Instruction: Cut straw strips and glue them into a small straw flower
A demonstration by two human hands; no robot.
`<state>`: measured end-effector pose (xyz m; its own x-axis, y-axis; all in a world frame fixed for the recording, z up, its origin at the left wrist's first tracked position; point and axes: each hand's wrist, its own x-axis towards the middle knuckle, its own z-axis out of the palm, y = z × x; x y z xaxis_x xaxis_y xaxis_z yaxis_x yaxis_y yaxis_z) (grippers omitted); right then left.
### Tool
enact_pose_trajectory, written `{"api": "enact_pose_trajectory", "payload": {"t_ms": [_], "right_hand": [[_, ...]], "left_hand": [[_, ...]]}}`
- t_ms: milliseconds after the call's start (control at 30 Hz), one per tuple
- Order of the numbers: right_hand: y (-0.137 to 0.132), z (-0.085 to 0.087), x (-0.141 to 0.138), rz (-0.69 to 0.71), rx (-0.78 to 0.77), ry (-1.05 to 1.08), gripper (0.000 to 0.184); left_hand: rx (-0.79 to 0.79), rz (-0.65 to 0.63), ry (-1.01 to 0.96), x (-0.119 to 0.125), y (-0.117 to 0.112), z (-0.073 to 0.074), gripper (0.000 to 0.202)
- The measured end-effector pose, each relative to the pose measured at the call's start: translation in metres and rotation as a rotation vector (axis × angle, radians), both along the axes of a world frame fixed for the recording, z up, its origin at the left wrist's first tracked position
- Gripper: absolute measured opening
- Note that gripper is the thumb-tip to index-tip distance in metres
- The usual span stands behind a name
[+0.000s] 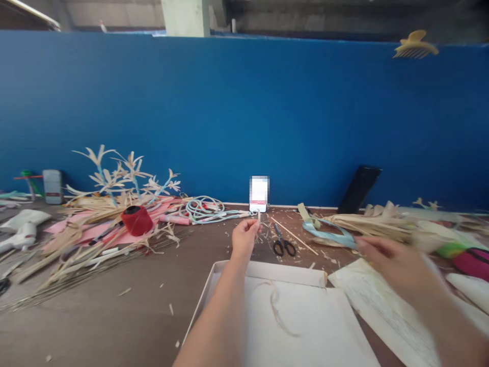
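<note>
My left hand [244, 236] is raised over the far edge of a shallow white tray [214, 290], its fingers pinched on a thin pale strip [259, 216] that sticks up from them. My right hand [393, 260] reaches to the right toward a light blue ribbon [330, 235] and a pile of pale dried leaf strips [378, 224]; it is blurred by motion and its fingers cannot be read. Black-handled scissors [283, 244] lie on the brown table between the two hands. A loose curled strip [277, 308] lies in the tray.
A red thread spool [136, 219] sits among straw flowers [122, 176], pink sheets and stalks at left. A coiled pale cord [204, 209], a small white card [259, 193], a black phone [359, 187] leaning on the blue partition, a glue gun [21, 229] and printed paper [385, 306] surround the tray.
</note>
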<state>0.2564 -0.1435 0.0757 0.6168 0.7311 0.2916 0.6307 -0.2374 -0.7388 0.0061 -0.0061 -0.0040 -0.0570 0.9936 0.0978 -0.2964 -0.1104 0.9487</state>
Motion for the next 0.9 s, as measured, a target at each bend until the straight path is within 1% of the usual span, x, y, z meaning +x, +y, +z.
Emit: {"api": "enact_pose_trajectory", "payload": {"t_ms": [33,67,133,200,233,300,333,400,467,533,600,667,767,900], "right_hand": [[0.013,0.001,-0.019,0.108,-0.022,-0.06,0.02],[0.026,0.001,-0.039,0.172,0.001,-0.096,0.023],[0.054,-0.002,-0.077,0.271,0.096,-0.114,0.024],[0.079,-0.009,-0.106,0.329,0.174,-0.08,0.025],[0.089,-0.015,-0.117,0.332,0.226,-0.053,0.026],[0.105,-0.029,-0.13,0.375,0.274,0.075,0.027],[0.111,-0.037,-0.133,0.395,0.282,0.151,0.028],[0.117,-0.052,-0.132,0.418,0.247,0.303,0.031],[0.12,-0.063,-0.127,0.431,0.205,0.498,0.037],[0.12,-0.068,-0.122,0.464,0.179,0.685,0.041],[0.119,-0.07,-0.119,0.506,0.166,0.813,0.041],[0.118,-0.069,-0.119,0.528,0.138,0.88,0.04],[0.117,-0.068,-0.121,0.547,0.084,0.913,0.041],[0.114,-0.067,-0.121,0.556,0.112,0.919,0.04]], "left_hand": [[0.0,0.001,0.005,0.0,0.0,0.0,0.026],[0.002,0.0,0.012,0.0,0.0,0.0,0.026],[0.013,-0.001,0.035,0.0,0.0,-0.001,0.027],[0.037,-0.001,0.051,-0.001,0.001,-0.003,0.027],[0.05,-0.008,0.049,-0.001,0.001,-0.003,0.027],[0.058,-0.027,0.041,-0.001,0.002,-0.004,0.027],[0.06,-0.04,0.044,-0.001,0.002,-0.004,0.026],[0.064,-0.065,0.056,0.0,0.002,-0.004,0.025],[0.078,-0.094,0.067,0.001,0.001,-0.003,0.023],[0.092,-0.12,0.076,0.002,-0.001,-0.001,0.021],[0.096,-0.149,0.085,0.003,-0.004,0.001,0.02],[0.088,-0.184,0.087,0.004,-0.007,0.005,0.019],[0.064,-0.231,0.084,0.004,-0.011,0.009,0.022],[0.054,-0.255,0.103,0.004,-0.013,0.011,0.024]]}}
